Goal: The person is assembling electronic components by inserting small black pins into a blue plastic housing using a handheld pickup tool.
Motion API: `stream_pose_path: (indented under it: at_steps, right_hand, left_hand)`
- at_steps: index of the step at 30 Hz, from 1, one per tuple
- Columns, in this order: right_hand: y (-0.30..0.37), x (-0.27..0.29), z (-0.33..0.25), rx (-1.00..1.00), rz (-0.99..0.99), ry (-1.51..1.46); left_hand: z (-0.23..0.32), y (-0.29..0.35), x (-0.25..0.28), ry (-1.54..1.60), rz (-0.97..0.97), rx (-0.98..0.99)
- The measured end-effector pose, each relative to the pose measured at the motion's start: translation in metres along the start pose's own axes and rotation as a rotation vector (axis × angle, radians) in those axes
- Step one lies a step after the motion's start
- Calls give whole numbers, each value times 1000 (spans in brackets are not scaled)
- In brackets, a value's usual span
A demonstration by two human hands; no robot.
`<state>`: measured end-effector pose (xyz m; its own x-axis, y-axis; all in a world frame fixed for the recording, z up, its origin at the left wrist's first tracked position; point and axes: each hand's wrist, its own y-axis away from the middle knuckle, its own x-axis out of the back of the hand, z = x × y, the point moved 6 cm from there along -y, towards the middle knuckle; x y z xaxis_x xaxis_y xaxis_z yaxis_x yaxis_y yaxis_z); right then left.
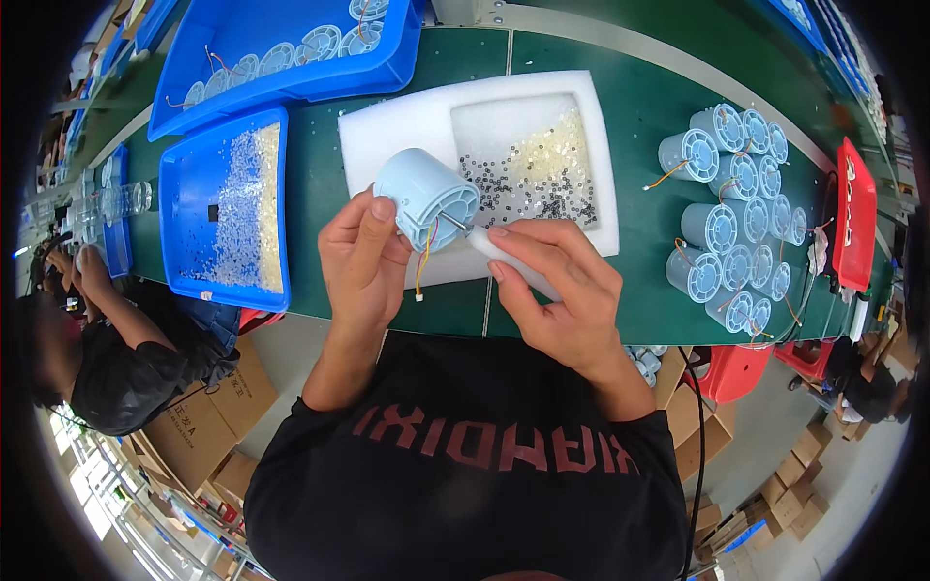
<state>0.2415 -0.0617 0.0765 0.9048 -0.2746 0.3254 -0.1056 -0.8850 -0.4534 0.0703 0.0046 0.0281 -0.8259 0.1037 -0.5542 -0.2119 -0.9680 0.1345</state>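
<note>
Held up over the near edge of the green bench (668, 290), the pale blue plastic cylinder (423, 198) lies tilted, its ribbed, spoked end face turned toward the person. The left hand (360, 259) wraps it from below, thumb pressed along its smooth side, fingers curled behind. Thin yellow and red wires (422, 263) dangle from its face and end in a small white plug. A short metal shaft (452, 222) sticks out of the centre of that face. The right hand (557, 290) pinches a slim white tube (504, 259) between thumb and closed fingers, its tip just beside the shaft; whether they touch I cannot tell.

Behind the hands sits a soft white foam tray (397, 126) with a square recess full of tiny black rings and pale yellowish bits. To the left, a shallow blue plastic bin (189, 184) holds a scatter of clear granular pieces. To the right, a cluster of matching light blue cylinders (731, 213) stands upright on the mat, wires trailing. A red bin (857, 213) stands at the far right
</note>
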Motion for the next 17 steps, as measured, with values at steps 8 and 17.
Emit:
stream_pose_path:
  at_steps: [8, 17]
  right_hand:
    - [-10, -12, -20, 173, -28, 261]
    - [6, -55, 23, -1179, -233, -1231]
  left_hand:
    - [16, -2, 3, -397, -40, -191]
    - [40, -13, 14, -467, -155, -333]
